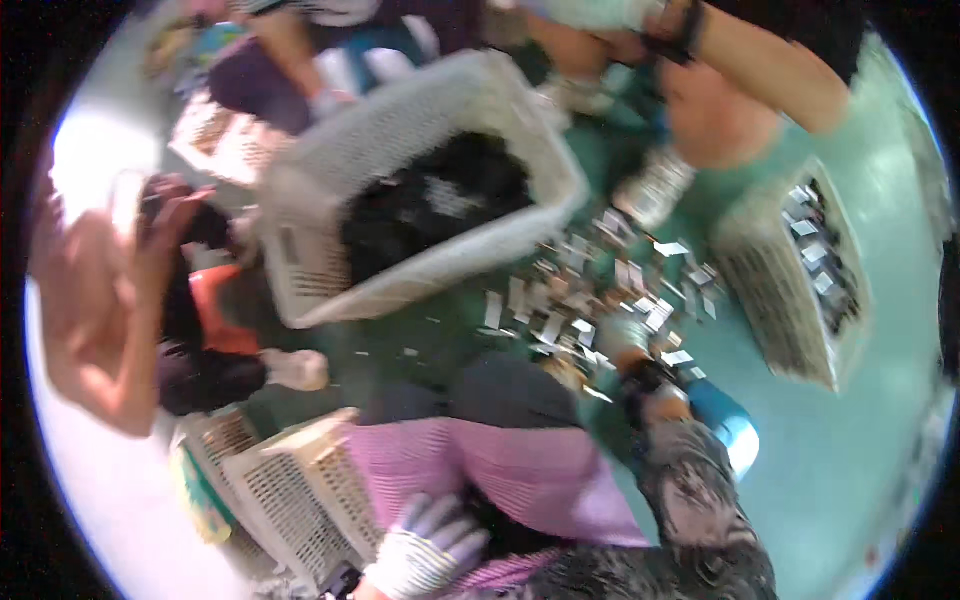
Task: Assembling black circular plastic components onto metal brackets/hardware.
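Observation:
My left hand (430,548), in a white and grey striped glove, rests on the purple-pink cloth over my lap (530,465). Its fingers are spread and hold nothing. My right arm, in a dark patterned sleeve, reaches forward to the floor. The gloved right hand (626,338) is at the near right side of a loose pile of small pale tags or packets (548,300). Blur hides its fingers and anything in them. A large white plastic basket (450,262) stands beyond my knees, partly filled with black items (440,205) whose kind I cannot make out.
At the right, another basket (770,290) holds pale tagged pieces. Several perforated baskets (295,505) are by my left side. Co-workers sit around: a bare arm (135,300) at left, a hand (325,100) behind the big basket, and a forearm (765,65) at top right.

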The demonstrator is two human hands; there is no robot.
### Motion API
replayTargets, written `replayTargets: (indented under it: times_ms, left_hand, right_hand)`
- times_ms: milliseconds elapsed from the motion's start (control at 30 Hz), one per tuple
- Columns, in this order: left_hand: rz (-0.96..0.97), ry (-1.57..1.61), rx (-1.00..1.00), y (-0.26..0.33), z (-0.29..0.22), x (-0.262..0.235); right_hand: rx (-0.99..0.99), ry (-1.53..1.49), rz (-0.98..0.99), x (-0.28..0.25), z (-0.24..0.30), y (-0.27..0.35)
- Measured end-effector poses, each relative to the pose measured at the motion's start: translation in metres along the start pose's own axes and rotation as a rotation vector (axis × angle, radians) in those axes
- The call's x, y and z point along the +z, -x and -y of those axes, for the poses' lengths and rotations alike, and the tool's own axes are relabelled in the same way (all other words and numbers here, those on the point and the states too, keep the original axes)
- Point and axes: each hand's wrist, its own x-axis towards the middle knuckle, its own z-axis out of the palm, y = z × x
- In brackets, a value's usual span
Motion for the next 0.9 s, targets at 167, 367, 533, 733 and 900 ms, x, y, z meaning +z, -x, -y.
replayTargets:
  times_ms: [167,367,533,733,900]
  left_hand:
    - [0.032,0.021,0.023,-0.007,-0.008,-0.002]
    - [0.012,0.007,-0.007,-0.007,-0.017,-0.003]
    - [-0.064,0.026,0.023,-0.008,-0.015,-0.003]
    - [0.069,0.006,0.093,-0.005,-0.009,-0.006]
    - [-0.111,0.021,0.137,-0.009,-0.007,0.021]
  right_hand:
    - [0.012,0.170,-0.141,-0.018,0.005,0.025]
    - [0.091,0.134,-0.283,0.015,-0.003,0.007]
    - [0.171,0.015,-0.260,-0.002,-0.021,0.012]
    - [0.365,-0.478,-0.516,0.011,-0.038,0.029]
    - [-0.070,-1.205,-0.873,0.090,-0.143,0.020]
